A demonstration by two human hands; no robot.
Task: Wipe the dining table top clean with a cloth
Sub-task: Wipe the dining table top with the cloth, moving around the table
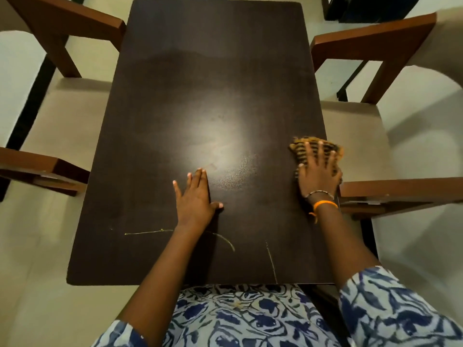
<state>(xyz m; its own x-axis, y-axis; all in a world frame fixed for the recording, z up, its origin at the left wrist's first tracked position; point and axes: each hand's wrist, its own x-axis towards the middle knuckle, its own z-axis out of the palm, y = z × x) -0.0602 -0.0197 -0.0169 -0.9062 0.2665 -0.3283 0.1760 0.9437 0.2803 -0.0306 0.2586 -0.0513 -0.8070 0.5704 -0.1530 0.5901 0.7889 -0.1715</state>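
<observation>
The dark brown dining table top [200, 96] fills the middle of the view, with a glare spot at its centre. An orange and black striped cloth [300, 145] lies at the table's right edge. My right hand [319, 171] presses flat on the cloth with fingers spread. My left hand [196, 194] rests flat on the bare table, fingers apart, holding nothing. Thin pale scratch-like lines [225, 240] mark the surface near the front edge.
Wooden chairs with beige seats stand on both sides: one at the left [65, 116] and one at the right [358, 131]. Their brown armrests [400, 189] sit close to the table edges. Pale floor surrounds the table.
</observation>
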